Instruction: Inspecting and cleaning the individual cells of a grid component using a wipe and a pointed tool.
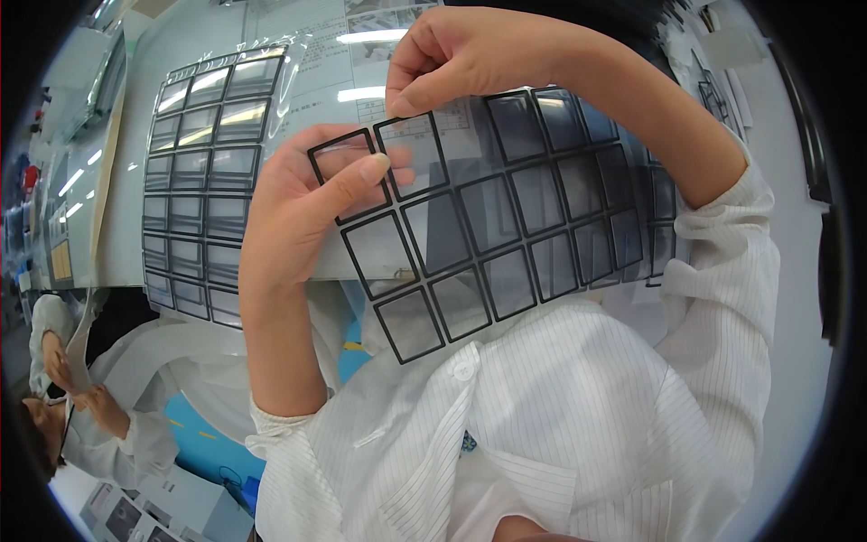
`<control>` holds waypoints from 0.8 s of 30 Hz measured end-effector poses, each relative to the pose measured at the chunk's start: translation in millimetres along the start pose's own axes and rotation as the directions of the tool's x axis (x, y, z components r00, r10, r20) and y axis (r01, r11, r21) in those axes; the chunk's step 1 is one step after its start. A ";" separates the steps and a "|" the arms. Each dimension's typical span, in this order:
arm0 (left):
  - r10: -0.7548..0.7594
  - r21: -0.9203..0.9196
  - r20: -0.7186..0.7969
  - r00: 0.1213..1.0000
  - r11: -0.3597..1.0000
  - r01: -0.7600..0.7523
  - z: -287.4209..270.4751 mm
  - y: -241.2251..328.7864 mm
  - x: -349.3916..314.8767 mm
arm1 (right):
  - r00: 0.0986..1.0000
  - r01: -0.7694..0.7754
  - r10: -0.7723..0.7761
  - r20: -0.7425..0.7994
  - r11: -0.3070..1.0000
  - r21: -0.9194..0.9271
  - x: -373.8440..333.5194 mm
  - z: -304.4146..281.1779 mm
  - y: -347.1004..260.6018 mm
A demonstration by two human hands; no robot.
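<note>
A clear, flexible sheet printed with rows of black square frames is held up in front of my body, slanting down to the right. My left hand grips its left end, thumb on top and fingers showing through from underneath. Above the sheet, my right hand is closed in a pinch at the top edge, beside the corner of one frame. Whether its fingertips hold the whole sheet or only a thin layer of it cannot be made out.
A stack of similar framed sheets lies to the left on the glossy table. Printed papers show at the back. Another person sits at the lower left, near white boxes. More framed sheets are at the right.
</note>
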State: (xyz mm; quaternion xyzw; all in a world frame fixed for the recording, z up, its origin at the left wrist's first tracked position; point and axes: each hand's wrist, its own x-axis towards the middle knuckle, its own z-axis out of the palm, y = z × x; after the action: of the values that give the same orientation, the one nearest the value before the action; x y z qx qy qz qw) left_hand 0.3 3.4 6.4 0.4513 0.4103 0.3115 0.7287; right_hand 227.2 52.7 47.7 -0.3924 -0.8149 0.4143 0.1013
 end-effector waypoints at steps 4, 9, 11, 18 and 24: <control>-0.001 0.021 0.052 0.999 1.000 0.000 -1.7 -2.9 1.4 | 0.981 0.087 -0.096 -0.166 0.994 -0.062 -3.1 3.3 16.1; 0.007 -0.030 -0.009 1.000 1.000 -0.007 1.0 -2.9 0.6 | 0.795 0.289 -0.526 -0.302 0.767 -0.573 -26.5 35.7 13.0; 0.072 -0.074 -0.036 0.997 0.994 -0.075 2.9 -7.8 3.7 | 0.820 0.253 -0.499 -0.281 0.756 -0.604 -33.0 47.0 12.7; 0.119 -0.127 0.020 0.993 0.985 -0.116 -4.1 -11.8 3.4 | 0.910 0.144 -0.301 -0.287 0.875 -0.463 -33.4 52.4 0.7; 0.191 -0.200 0.039 0.981 0.963 -0.180 -2.8 -17.1 6.9 | 0.911 0.132 -0.269 -0.312 0.908 -0.398 -36.3 53.1 -1.5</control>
State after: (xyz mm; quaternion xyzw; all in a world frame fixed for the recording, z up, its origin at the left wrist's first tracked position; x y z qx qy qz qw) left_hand 2.5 3.3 -12.1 0.4230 0.3123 0.4039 0.7486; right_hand 224.8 -5.8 20.8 -0.3860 -0.8820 0.1624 0.2162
